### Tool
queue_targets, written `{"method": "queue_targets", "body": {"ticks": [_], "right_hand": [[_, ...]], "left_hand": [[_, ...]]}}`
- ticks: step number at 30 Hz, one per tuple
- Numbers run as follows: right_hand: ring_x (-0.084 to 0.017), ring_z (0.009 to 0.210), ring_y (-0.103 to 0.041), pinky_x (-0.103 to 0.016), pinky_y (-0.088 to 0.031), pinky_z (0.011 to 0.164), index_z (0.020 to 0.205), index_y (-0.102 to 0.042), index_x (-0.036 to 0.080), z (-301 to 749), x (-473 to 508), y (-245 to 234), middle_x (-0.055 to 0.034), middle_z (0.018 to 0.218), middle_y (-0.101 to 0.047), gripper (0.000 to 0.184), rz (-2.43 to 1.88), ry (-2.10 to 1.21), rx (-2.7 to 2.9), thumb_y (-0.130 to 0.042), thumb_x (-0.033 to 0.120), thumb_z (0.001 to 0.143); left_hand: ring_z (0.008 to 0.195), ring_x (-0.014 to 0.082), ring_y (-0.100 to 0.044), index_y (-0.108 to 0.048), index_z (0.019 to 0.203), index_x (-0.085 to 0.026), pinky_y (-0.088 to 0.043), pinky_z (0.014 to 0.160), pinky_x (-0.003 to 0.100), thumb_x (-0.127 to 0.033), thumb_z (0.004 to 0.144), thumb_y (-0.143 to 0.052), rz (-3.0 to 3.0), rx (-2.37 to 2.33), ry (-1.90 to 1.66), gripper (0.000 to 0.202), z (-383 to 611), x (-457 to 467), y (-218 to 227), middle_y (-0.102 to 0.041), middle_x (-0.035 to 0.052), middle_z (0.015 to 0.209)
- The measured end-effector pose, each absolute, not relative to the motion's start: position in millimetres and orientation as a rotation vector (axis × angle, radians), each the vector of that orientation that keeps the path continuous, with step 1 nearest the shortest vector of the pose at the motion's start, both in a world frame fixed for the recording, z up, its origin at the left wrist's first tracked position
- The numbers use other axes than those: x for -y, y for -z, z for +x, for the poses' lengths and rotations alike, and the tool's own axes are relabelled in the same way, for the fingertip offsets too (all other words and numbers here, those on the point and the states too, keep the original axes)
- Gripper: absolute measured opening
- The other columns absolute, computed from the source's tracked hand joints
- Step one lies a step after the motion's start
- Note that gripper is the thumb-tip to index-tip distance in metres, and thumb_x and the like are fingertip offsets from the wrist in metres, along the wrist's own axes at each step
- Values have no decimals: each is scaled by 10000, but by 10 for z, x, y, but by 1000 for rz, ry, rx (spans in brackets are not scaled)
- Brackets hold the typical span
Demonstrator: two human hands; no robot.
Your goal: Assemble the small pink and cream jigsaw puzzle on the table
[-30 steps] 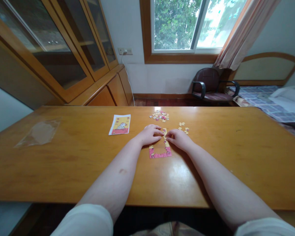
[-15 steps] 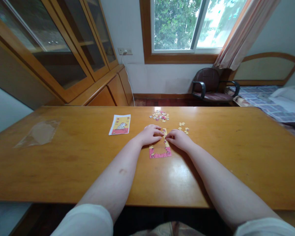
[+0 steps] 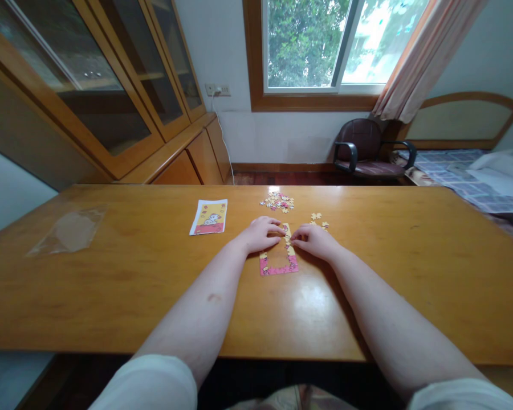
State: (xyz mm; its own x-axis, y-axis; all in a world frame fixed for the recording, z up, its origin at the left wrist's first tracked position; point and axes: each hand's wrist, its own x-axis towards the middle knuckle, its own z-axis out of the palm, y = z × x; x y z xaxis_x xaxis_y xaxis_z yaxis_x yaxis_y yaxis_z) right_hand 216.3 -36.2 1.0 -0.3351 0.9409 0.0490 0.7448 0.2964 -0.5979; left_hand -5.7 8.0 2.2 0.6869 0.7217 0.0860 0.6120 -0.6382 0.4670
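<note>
A jigsaw puzzle border (image 3: 279, 270) lies on the table, pink along the near edge and yellow up the right side. My left hand (image 3: 260, 236) rests palm down over its left part, fingers stretched out and apart, hiding some of the pieces. Just off the border's right side is my right hand (image 3: 314, 241), its thumb and fingers pinched together. Whether a piece sits between those fingertips is too small to tell. Several loose yellow pieces (image 3: 316, 216) lie just beyond the right hand.
A heap of mixed puzzle pieces (image 3: 277, 201) sits near the table's far edge. Left of it lies a picture card (image 3: 209, 217) showing a white duck-like figure. A clear plastic bag (image 3: 72, 230) lies farther left on the wooden table (image 3: 132, 285). Beyond stands an armchair (image 3: 362, 149).
My right hand has drawn slightly to the right, away from the border's right side, showing more of its yellow pieces. My left hand has stayed in place.
</note>
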Motion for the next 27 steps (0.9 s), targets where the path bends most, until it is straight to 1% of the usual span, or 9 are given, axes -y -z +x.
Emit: {"method": "queue_targets", "body": {"ticks": [3, 8, 12, 19, 24, 27], "right_hand": [[-142, 713, -577, -250, -431, 679, 820, -760, 213, 2177, 356, 12, -17, 767, -651, 97, -1462, -707, 2235, -683, 263, 790], [-153, 764, -600, -259, -448, 734, 810, -762, 214, 2181, 352, 11, -27, 805, -676, 99, -1418, -719, 2302, -665, 223, 799], [-154, 745, -601, -259, -450, 706, 826, -762, 213, 2175, 363, -15, -24, 798, -677, 94, -1416, -729, 2309, -680, 245, 793], [-158, 741, -612, -261, -449, 688, 833, -760, 227, 2176, 373, -21, -14, 793, -682, 100, -1462, -753, 2302, -705, 290, 778], [-168, 804, -631, -271, -461, 758, 807, -765, 230, 2175, 382, -40, -22, 829, -697, 86, -1393, -761, 2321, -689, 268, 794], [-170, 811, -637, -269, -468, 763, 777, -762, 228, 2170, 393, -51, -20, 821, -699, 65, -1323, -811, 2321, -718, 276, 771]], "left_hand": [[1234, 266, -510, -749, 1073, -299, -365, 1106, 442, -333, 846, -600, 2494, -1034, -377, 274, -56, -84, -13, -598, 51, 1315], [1234, 265, -513, -755, 1060, -285, -363, 1107, 434, -336, 842, -603, 2506, -1040, -365, 270, -48, -83, -17, -603, 58, 1309], [1235, 258, -515, -754, 1063, -279, -365, 1106, 422, -330, 850, -590, 2514, -1054, -361, 274, -42, -81, -24, -607, 58, 1304], [1234, 261, -513, -750, 1071, -288, -359, 1108, 435, -330, 846, -594, 2505, -1063, -364, 277, -46, -85, -12, -605, 56, 1308], [1233, 257, -510, -753, 1063, -292, -361, 1107, 432, -335, 848, -595, 2502, -1065, -365, 270, -47, -83, -20, -608, 50, 1303], [1227, 257, -515, -755, 1059, -293, -361, 1106, 436, -338, 851, -591, 2505, -1066, -357, 269, -45, -79, -31, -610, 51, 1301]]}}
